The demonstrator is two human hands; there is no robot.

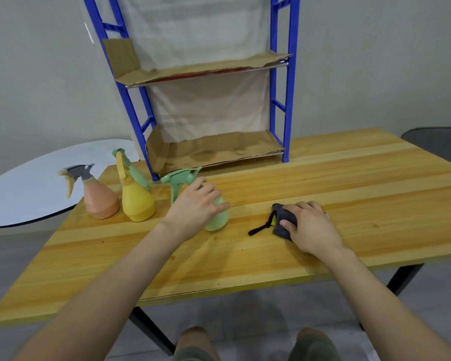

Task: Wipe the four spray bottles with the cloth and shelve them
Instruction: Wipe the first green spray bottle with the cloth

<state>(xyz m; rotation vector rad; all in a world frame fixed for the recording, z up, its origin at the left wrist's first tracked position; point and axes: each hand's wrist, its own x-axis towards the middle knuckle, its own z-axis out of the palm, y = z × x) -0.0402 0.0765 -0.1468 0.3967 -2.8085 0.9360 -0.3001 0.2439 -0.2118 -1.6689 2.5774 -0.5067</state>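
Left hand [195, 204] curled its fingers round green spray bottle [218, 220] at frame centre, right hand [313, 227] clutched dark cloth [283, 214] centre-right on tabletop [362, 178]

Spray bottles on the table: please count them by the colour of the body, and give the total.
Pink bottle: 1
Yellow bottle: 1
Green bottles: 2, one held by the left hand, one behind the yellow bottle
Total: 4
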